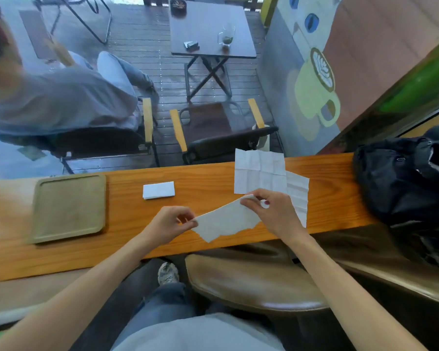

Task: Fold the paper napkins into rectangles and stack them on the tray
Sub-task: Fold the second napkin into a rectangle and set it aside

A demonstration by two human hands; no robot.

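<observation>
Napkin held up between 2 hands over the worktop

A half-folded napkin (pixel 227 220) hangs just above the wooden worktop (pixel 127 224); the left hand (pixel 169 224) pinches its left corner, the right hand (pixel 273 211) pinches its upper right corner. Beyond lie 2 unfolded napkins (pixel 260 171), overlapping, and 1 folded napkin (pixel 158 190) rests alone. The tray (pixel 69 207) sits at the left, a black bag (pixel 401 181) at the right.

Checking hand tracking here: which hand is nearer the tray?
Left. The left hand is just right of the tray; the right hand is farther right, across the napkin both pinch.
</observation>
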